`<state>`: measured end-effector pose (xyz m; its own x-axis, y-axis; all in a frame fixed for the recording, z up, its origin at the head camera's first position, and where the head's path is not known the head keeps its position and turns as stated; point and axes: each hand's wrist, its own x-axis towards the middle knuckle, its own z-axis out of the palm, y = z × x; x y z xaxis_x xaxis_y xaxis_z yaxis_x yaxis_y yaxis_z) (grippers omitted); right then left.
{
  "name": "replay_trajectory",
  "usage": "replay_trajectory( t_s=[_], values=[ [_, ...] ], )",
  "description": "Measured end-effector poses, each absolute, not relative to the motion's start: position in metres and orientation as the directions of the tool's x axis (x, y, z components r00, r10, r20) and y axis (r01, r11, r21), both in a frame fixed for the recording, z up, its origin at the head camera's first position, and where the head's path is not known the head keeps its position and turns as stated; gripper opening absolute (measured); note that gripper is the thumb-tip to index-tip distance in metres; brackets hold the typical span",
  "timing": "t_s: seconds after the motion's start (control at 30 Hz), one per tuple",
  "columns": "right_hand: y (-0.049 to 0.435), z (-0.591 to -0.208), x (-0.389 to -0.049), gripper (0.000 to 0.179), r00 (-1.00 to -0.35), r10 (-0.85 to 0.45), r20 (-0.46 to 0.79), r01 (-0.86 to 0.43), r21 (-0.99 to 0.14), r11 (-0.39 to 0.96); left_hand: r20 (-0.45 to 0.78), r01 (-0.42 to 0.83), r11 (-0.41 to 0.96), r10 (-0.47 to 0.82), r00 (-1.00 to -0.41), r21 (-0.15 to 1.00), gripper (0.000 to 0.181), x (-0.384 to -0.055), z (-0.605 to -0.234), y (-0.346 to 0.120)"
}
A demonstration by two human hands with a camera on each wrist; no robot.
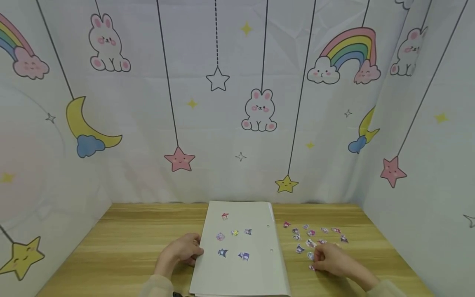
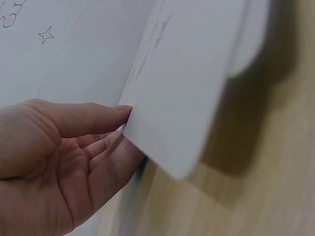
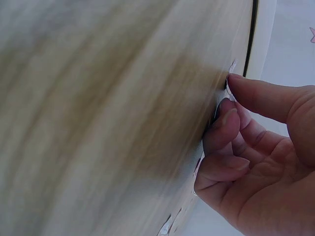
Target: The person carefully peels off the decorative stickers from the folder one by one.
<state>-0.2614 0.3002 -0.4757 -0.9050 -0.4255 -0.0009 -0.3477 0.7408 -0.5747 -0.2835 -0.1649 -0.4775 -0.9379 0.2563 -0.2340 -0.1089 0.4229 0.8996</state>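
A white folder point(image 1: 237, 277) lies on the wooden table with several small cartoon stickers, among them a purple one point(image 1: 243, 256), spread over its upper face. My left hand point(image 1: 184, 248) grips the folder's left edge; in the left wrist view the thumb is on one side of the white cover point(image 2: 172, 113) and the fingers are on the other. Right of the folder, my right hand point(image 1: 332, 260) pinches a small sticker point(image 1: 312, 267) low over the table. The right wrist view shows that sticker point(image 3: 229, 89) edge-on between thumb and fingertips.
Several loose cartoon stickers, including a dark one point(image 1: 299, 248) and a red one point(image 1: 286, 225), lie on the wooden table point(image 1: 141, 231) around the right hand. A printed white curtain point(image 1: 222, 136) hangs behind and at both sides. A small black object point(image 1: 178, 294) shows at the near edge.
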Motion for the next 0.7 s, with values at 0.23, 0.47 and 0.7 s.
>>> replay_trajectory(
  t_s=[0.23, 0.47, 0.7],
  values=[
    [0.3, -0.472, -0.263, 0.023, -0.903, -0.429, 0.002, -0.357, -0.557, 0.75, -0.228, -0.105, 0.411, 0.264, -0.937, 0.906, 0.025, -0.283, -0.476, -0.166],
    [0.302, -0.47, -0.264, 0.019, -0.912, -0.406, 0.054, -0.373, -0.521, 0.768, -0.235, -0.107, 0.413, 0.275, -0.932, 0.905, 0.025, -0.284, -0.477, -0.167],
    [0.283, -0.46, -0.271, 0.018, -0.946, -0.306, 0.111, -0.32, -0.491, 0.81, -0.24, -0.109, 0.427, 0.266, -0.933, 0.898, 0.022, -0.284, -0.477, -0.167]
  ],
)
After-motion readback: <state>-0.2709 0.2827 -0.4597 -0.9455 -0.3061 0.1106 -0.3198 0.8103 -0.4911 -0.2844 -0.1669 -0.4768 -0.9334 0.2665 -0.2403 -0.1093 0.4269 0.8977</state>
